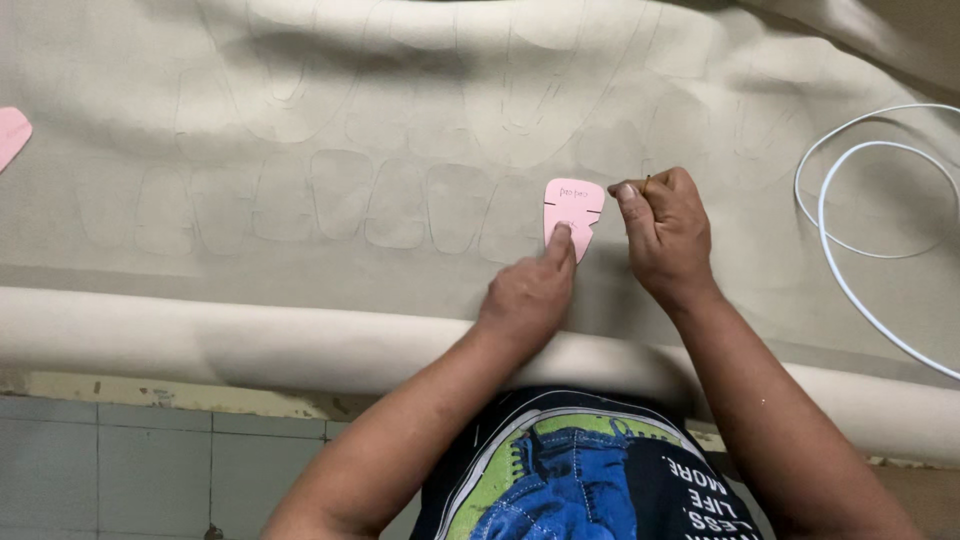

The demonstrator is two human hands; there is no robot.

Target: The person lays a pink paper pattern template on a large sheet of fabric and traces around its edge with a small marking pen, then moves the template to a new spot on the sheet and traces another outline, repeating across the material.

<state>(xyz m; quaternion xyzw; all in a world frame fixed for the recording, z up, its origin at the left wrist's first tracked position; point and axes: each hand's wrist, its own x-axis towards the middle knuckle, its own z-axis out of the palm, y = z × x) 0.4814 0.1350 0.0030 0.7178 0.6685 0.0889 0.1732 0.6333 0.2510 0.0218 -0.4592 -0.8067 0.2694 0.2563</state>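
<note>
Down on the worktop (120, 400), a wide sheet of beige material (400, 120) lies spread flat, its near edge curling over the front. Faint traced outlines (340, 195) of rounded shapes run across it in rows. The left hand (527, 292) has its fingers mostly curled, with the forefinger stretched out and its tip pressing on the lower part of a small pink template (573, 208), pinning it flat to the sheet at the right end of the nearest row of outlines. The right hand (665, 232) sits just beside the template's right edge, closed tightly around a thin marking tool (646, 184); only its top end shows above the fingers, so its kind cannot be told. A white cord (850, 250) loops on the sheet well off to the right. Another pink piece (12, 135) shows at the far left edge.
</note>
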